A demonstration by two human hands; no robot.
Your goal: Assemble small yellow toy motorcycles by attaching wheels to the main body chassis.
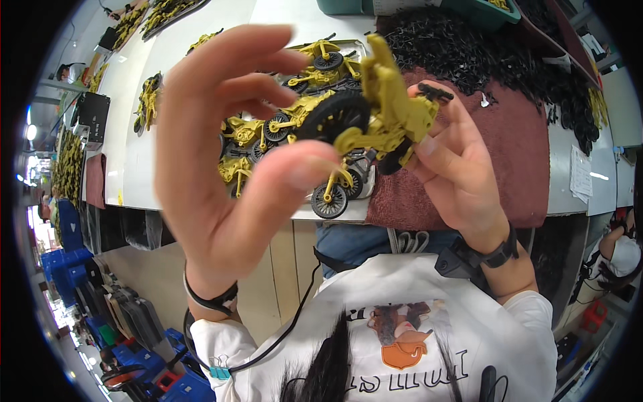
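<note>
From far off, I start at the left, where a black box (90, 120) sits by the edge of the white tabletop (130, 164). A yellow and black toy (149, 104) lies next, with plain white around it, so I see room to move there.

Then comes the left hand (197, 167), big and close to me. It grips nothing; its fingers curl and a wide gap lies between them and the thumb. I cannot tell if the thumb touches the wheel near it. Behind it, more yellow toy bikes (305, 110) are packed close together, and the lowest one is very near the front edge.

In the middle, the yellow toy bike (388, 100) is up in the air, tilted, with its black wheel toward the left hand. The right hand (462, 177) holds its other end between thumb and fingers.

Under and beside that hand, a dark red cloth (516, 167) reaches the front edge. A black heap (435, 47) crowds the back. Far right, a paper (581, 177) lies near the side edge.
</note>
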